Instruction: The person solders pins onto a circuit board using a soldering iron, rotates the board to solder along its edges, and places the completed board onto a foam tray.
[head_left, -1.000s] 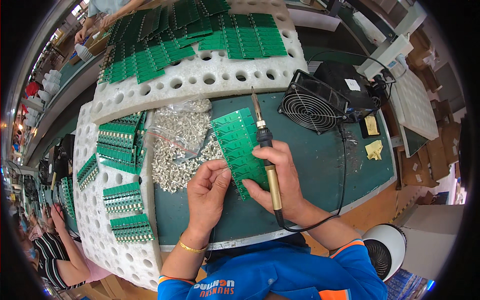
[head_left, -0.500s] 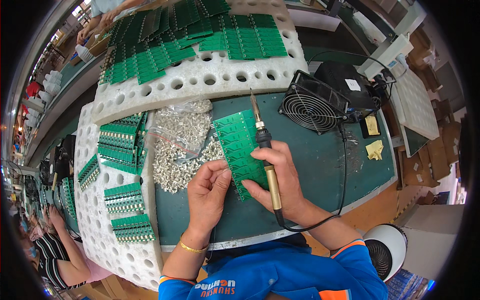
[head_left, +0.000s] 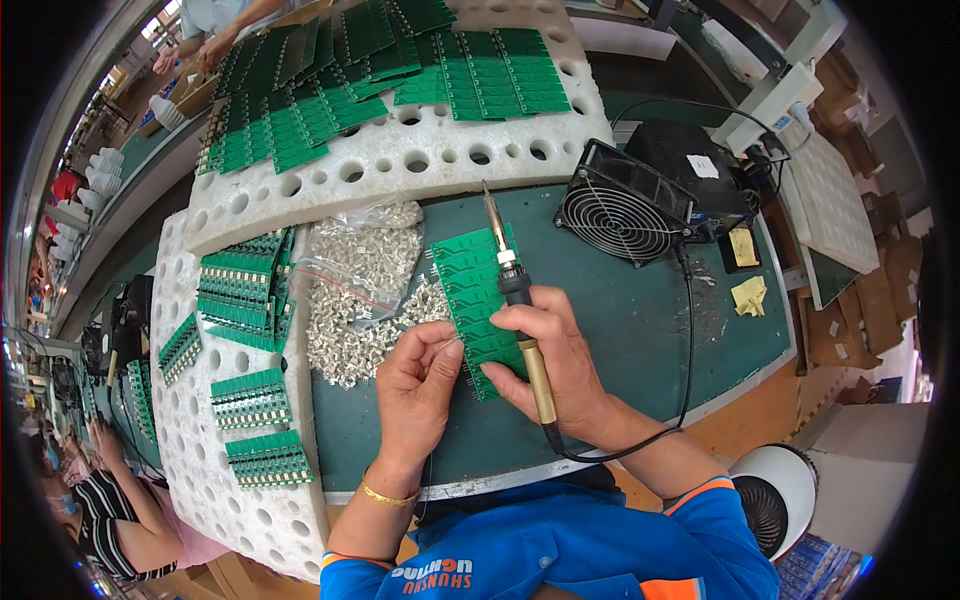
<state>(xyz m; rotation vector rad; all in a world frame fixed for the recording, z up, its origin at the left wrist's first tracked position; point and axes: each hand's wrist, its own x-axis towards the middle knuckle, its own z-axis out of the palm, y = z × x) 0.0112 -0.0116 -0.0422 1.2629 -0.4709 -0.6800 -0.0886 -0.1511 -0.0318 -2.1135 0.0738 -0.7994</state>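
Head view: a person sits at a green work mat (head_left: 640,330), both forearms coming in from the near edge.
Right hand: the right hand (head_left: 555,355) is closed around the yellow handle of a soldering iron (head_left: 517,300), whose tip points to the far side, lying over the board panel.
Left hand: the left hand (head_left: 418,385) has thumb and fingertips pinched together at the near left edge of the panel; whether a small part sits between them I cannot tell.
Board panel: a green circuit board panel (head_left: 478,290) lies tilted on the mat, between and partly under the two hands.
Metal parts: a heap of small silver terminals (head_left: 350,320) lies just left of the panel, with a clear bag (head_left: 365,255) of more on its far side.
Foam trays: white perforated foam (head_left: 400,165) on the far side carries many green boards; a second foam sheet (head_left: 190,420) at left holds further stacks.
Fan: a small black fan (head_left: 620,215) stands right of the iron's tip, on the far right of the mat.
Cable: a black cord (head_left: 688,350) loops from the iron's handle along the right side.
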